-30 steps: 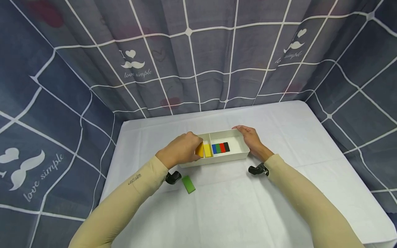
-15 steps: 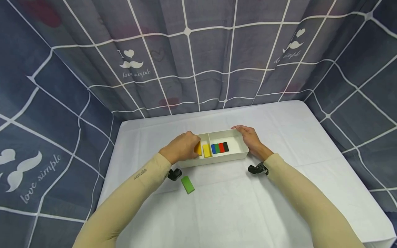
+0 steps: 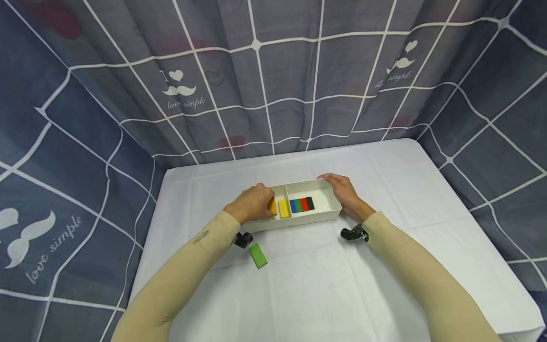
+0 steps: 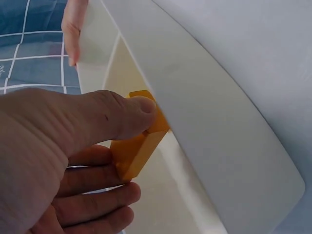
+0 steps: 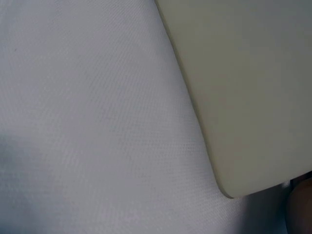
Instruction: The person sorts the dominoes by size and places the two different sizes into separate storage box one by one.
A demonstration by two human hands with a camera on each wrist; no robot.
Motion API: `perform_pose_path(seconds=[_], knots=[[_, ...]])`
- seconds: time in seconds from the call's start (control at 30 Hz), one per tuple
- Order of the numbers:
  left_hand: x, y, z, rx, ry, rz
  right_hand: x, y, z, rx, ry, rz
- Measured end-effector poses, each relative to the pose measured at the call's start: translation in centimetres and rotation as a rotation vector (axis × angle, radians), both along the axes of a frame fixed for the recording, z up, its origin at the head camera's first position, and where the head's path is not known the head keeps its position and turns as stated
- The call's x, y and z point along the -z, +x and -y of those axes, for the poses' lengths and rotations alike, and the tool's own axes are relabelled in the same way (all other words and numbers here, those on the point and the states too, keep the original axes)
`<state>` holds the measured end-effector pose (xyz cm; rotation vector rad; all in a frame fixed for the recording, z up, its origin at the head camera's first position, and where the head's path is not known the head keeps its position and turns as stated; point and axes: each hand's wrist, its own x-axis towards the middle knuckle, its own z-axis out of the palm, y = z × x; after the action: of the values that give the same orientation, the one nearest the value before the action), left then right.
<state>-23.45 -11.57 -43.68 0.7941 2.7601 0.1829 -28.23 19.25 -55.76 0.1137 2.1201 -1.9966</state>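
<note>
A long white box (image 3: 295, 222) with a divider sits on the table, its right end held by my right hand (image 3: 345, 194), thumb at the far rim. In the head view my left hand (image 3: 252, 204) reaches into the left compartment. Its thumb and fingers pinch an orange-yellow block (image 4: 134, 153) inside the box wall, plain in the left wrist view. Beside that block, against the divider, lies a yellow block (image 3: 284, 208). Blue, green, red and black pieces (image 3: 301, 204) lie side by side in the right compartment. The right wrist view shows mostly the box's outer wall (image 5: 253, 97).
A bright green block (image 3: 258, 256) lies on the white tablecloth (image 3: 316, 285) in front of the box, near the left wrist's black camera mount (image 3: 243, 240). Dark checked curtains (image 3: 290, 80) surround the table at the back and both sides.
My left hand, with the orange-yellow block, has shifted slightly left, widening the gap to the yellow block. The right hand keeps its hold on the box.
</note>
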Motion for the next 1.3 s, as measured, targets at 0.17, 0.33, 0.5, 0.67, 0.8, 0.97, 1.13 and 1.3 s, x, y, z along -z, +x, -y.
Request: perform_pose_path(seconds=[0.17, 0.33, 0.5, 0.67, 0.8, 0.97, 1.13, 1.3], knots=[[0.5, -0.3, 0.0, -0.005, 0.002, -0.007, 0.0, 0.1, 0.0, 0.006, 0.001, -0.004], [1.2, -0.5, -0.2, -0.023, 0.024, 0.035, -0.1, 0.2, 0.0, 0.014, 0.006, -0.009], [2.3, -0.7, -0.4, -0.014, 0.016, 0.031, -0.1, 0.2, 0.1, 0.02, 0.007, -0.005], [3.0, -0.8, -0.5, 0.01, 0.004, 0.016, 0.1, 0.1, 0.1, 0.024, 0.005, -0.005], [3.5, -1.0, -0.5, 0.023, -0.003, 0.003, 0.2, 0.0, 0.2, 0.029, 0.005, -0.006], [3.9, -1.2, -0.7, 0.032, -0.002, -0.003, 0.2, 0.0, 0.2, 0.032, 0.007, -0.005], [4.2, -1.3, -0.9, 0.031, 0.007, 0.007, 0.1, 0.0, 0.3, 0.032, -0.001, -0.004], [4.3, -1.4, -1.1, 0.033, -0.003, 0.0, 0.1, 0.0, 0.2, 0.031, -0.002, -0.001]])
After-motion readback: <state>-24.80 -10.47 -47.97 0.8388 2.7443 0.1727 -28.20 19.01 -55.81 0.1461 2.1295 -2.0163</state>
